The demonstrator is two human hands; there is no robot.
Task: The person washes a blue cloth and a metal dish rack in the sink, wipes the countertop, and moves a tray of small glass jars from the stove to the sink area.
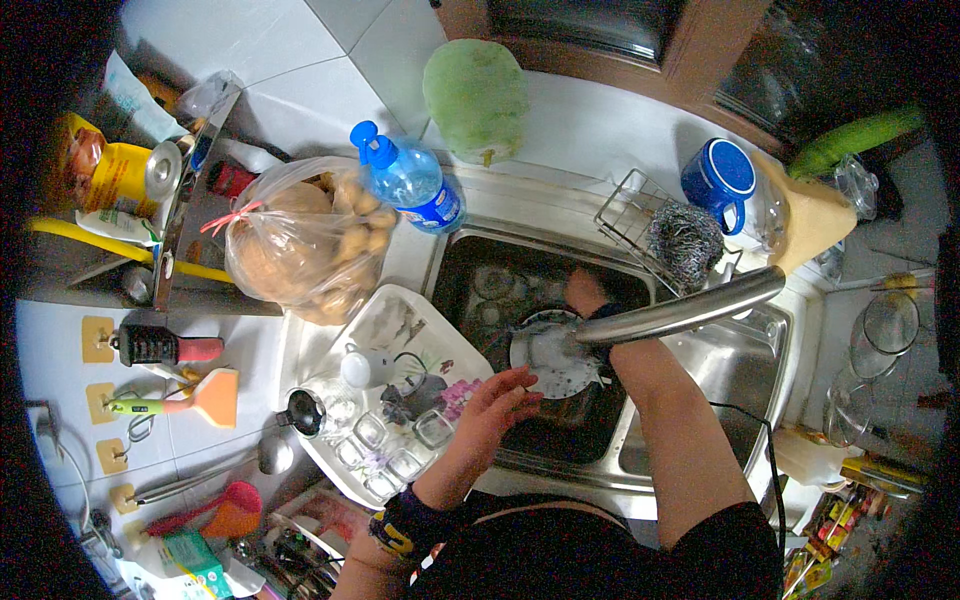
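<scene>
My left hand hovers over the near left edge of the sink, fingers slightly apart, nothing visible in it. Its fingertips are close to a white bowl of cloudy, sudsy water in the dark left basin. Reaching under the curved metal faucet, my right hand is down in that basin, just beyond the bowl. The faucet covers my right wrist, and I cannot tell whether the fingers grip anything. Several clear glass items lie in the basin's far left part.
A floral tray left of the sink carries small glass jars, a white cup and a dark-lidded jar. Behind stand a bagged load of brown produce and a blue pump bottle. Steel wool sits in a wire rack.
</scene>
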